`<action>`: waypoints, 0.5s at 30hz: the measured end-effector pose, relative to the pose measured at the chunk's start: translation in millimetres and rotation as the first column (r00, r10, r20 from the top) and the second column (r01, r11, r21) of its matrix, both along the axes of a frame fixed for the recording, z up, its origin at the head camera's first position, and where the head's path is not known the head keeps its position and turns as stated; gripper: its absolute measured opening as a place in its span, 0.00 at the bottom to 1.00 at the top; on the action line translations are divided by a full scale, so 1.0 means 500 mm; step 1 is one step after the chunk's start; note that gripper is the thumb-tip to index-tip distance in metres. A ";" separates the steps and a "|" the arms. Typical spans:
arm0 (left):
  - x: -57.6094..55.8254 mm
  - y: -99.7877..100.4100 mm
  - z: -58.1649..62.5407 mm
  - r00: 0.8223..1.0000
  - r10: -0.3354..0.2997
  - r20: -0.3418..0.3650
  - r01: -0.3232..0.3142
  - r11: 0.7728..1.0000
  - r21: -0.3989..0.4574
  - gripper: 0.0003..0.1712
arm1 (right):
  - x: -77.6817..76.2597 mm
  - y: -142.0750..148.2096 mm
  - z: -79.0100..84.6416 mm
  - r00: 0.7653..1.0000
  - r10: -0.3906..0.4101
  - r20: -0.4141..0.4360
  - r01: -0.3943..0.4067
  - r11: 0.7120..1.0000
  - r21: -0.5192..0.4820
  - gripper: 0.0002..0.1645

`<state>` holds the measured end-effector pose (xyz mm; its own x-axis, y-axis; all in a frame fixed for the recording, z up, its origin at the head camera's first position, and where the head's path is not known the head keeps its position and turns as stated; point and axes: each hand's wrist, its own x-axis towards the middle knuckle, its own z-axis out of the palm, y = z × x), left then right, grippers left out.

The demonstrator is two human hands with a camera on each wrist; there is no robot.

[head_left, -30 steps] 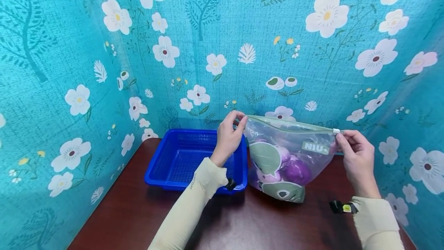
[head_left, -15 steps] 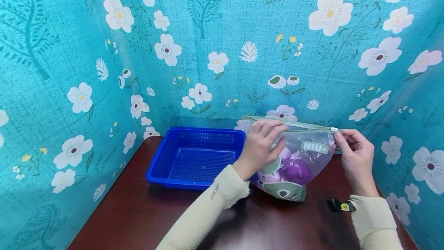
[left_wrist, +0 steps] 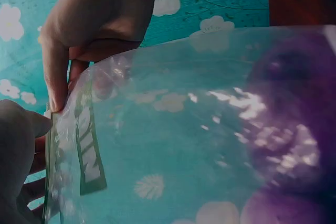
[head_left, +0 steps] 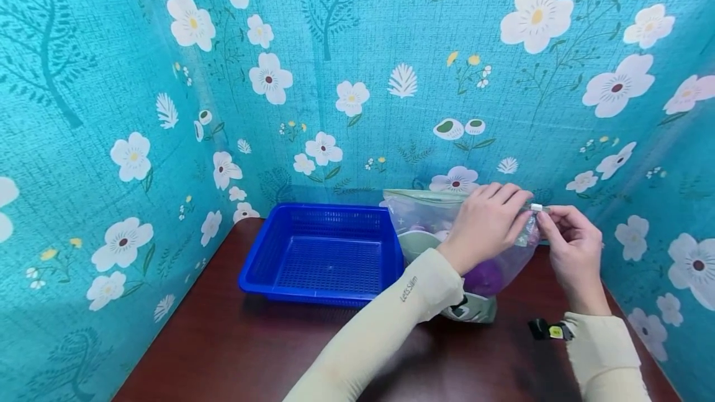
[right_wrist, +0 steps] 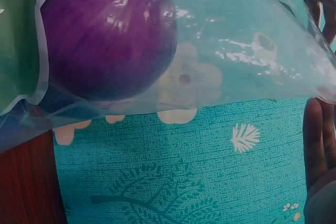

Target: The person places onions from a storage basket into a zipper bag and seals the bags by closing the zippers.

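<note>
A clear slider zip bag (head_left: 403, 208) with a green zip edge and printed panels holds several purple round things that look like red onions (right_wrist: 110, 35). My right hand (head_left: 578, 256) pinches its upper right corner. My left hand (head_left: 485, 223) is across the front of the bag, fingertips at the white slider (head_left: 537, 207) close to the right fingertips. In the left wrist view the left thumb (left_wrist: 39, 124) lies on the near side of the zip edge and the fingers behind it. The left forearm hides part of the bag and its contents.
A blue plastic basket (head_left: 313, 295) with perforated walls stands left of the bag on the dark red-brown table (head_left: 223, 352). Teal flowered cloth (head_left: 357, 141) hangs close behind and at both sides.
My left hand has let go of the bag's upper left corner and moved right along the zip edge to the slider. The right hand keeps its grip on the right corner.
</note>
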<state>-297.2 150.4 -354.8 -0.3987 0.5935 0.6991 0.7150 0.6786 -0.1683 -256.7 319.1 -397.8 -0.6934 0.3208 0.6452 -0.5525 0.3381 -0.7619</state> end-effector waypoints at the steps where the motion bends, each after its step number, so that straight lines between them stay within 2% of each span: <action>1: -0.002 0.004 0.002 1.000 0.013 0.007 -0.013 1.000 -0.003 0.19 | 0.001 -0.001 0.001 1.000 -0.015 0.005 0.015 1.000 0.025 0.10; 6: -0.006 0.013 0.009 1.000 0.018 0.022 -0.018 1.000 0.014 0.17 | 0.003 -0.003 0.002 0.998 -0.057 0.012 0.055 0.994 0.092 0.09; 15: -0.010 0.014 0.009 0.998 -0.022 0.059 0.021 0.999 0.026 0.14 | 0.003 -0.001 -0.003 0.998 -0.068 0.012 0.066 0.993 0.102 0.09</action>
